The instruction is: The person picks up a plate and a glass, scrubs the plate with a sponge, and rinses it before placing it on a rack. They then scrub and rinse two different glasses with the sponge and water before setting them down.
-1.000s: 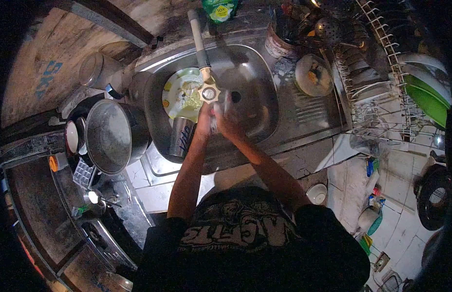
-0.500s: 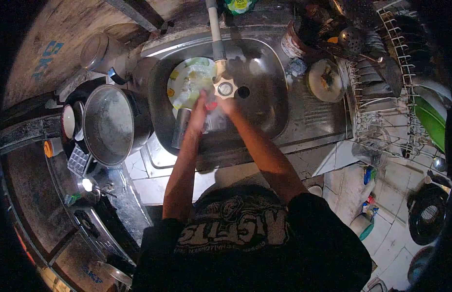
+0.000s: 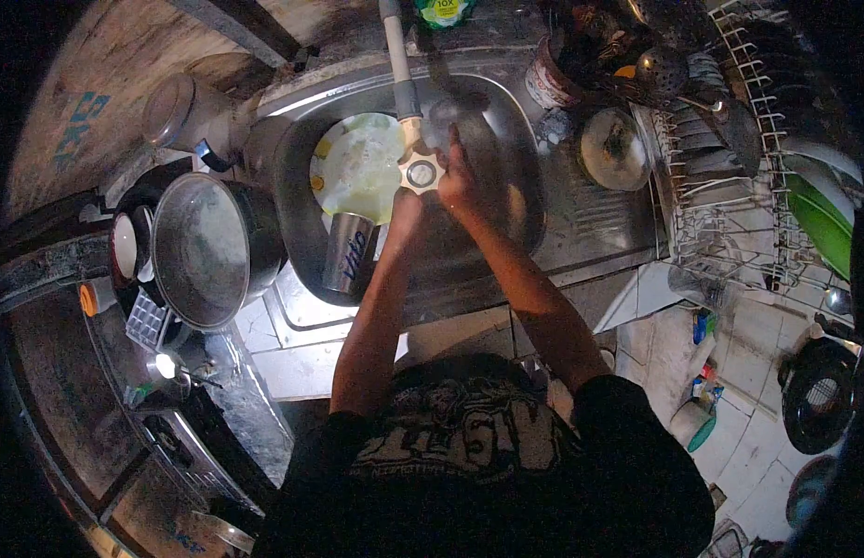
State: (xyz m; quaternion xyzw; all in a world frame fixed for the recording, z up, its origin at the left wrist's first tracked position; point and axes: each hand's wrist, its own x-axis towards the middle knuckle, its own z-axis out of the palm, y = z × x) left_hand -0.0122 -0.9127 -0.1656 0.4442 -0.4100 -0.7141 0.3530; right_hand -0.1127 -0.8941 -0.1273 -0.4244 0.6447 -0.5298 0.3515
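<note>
My left hand (image 3: pixel 408 212) is in the sink beneath the star-shaped tap handle (image 3: pixel 421 174); its fingers are hidden behind the handle. My right hand (image 3: pixel 458 184) is just right of the handle, one finger stretched toward the back of the sink, and no held thing shows in it. To the left of my hands, a pale plate (image 3: pixel 359 163) with yellow-green markings rests in the sink (image 3: pixel 506 219). A metal tumbler (image 3: pixel 349 253) with dark lettering leans at the plate's near edge, beside my left forearm.
Left of the sink stands a large metal pot (image 3: pixel 201 251), with a clear jug (image 3: pixel 185 116) behind it. On the right are a round lid (image 3: pixel 614 149), a utensil container (image 3: pixel 551 76) and a wire dish rack (image 3: pixel 776 139). A green packet (image 3: pixel 443 11) lies behind the tap.
My left hand has shifted right, under the tap handle, uncovering the tumbler and more of the plate. The red thing by it no longer shows. My right hand has moved right, one finger stretched out.
</note>
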